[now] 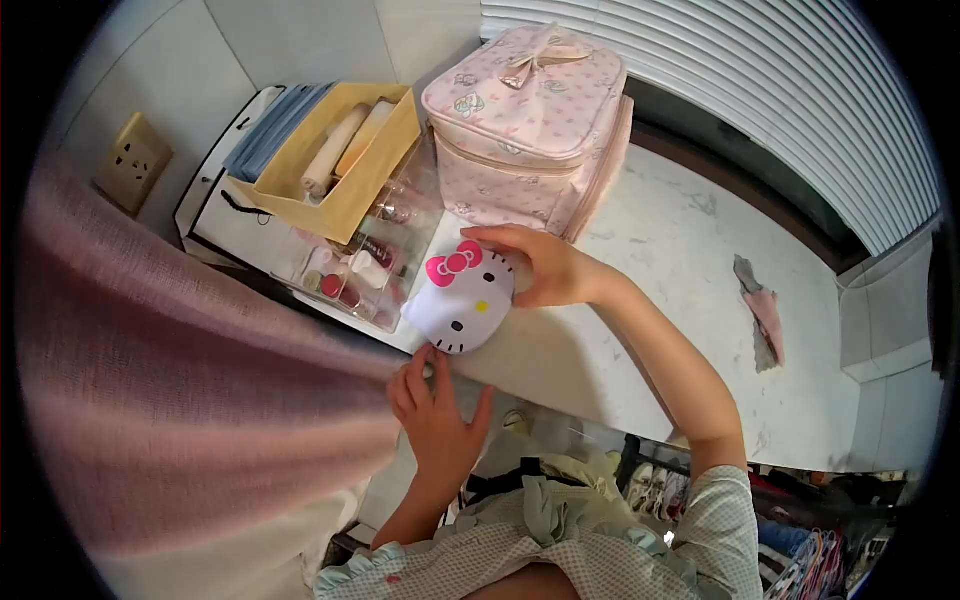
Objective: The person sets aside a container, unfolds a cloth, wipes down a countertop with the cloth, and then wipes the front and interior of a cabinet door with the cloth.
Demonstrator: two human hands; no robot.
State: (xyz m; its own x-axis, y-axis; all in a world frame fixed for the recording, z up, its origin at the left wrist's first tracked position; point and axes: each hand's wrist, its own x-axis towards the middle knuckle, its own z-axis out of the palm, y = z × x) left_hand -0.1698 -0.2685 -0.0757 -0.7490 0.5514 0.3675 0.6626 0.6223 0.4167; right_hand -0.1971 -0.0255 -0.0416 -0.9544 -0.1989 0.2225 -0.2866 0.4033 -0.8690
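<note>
facing up toward my camera, the white cat-face case (462, 300) sits at the bench (690, 260)'s front edge, just beside the clear organizer (386, 325). i see a rounded, smooth shell with a bright pink bow at one upper corner, two dark oval eyes, a yellow nose and short black whiskers; the face is turned so the bow points up and left. i can't tell whether its underside rests flat or is slightly raised.

on my feed the right hand (562, 272) holds it by the upper right rim, forefinger over the top and thumb against the side. the left hand (440, 418) is spread wide below, fingertips at the lower edge, thumb well out.

the organizer's compartments carry small cosmetics: i pick out a red-topped jar (332, 286), a white pot (368, 268) and others too small to name. behind it, the open yellow box (372, 195) holds a pale tube (335, 150) and an orange-yellow item (366, 137). blue packets (275, 130) stand alongside. farther back, a pink printed bag (515, 130) wears a bow on its lid; its contents are hidden from me.
</note>
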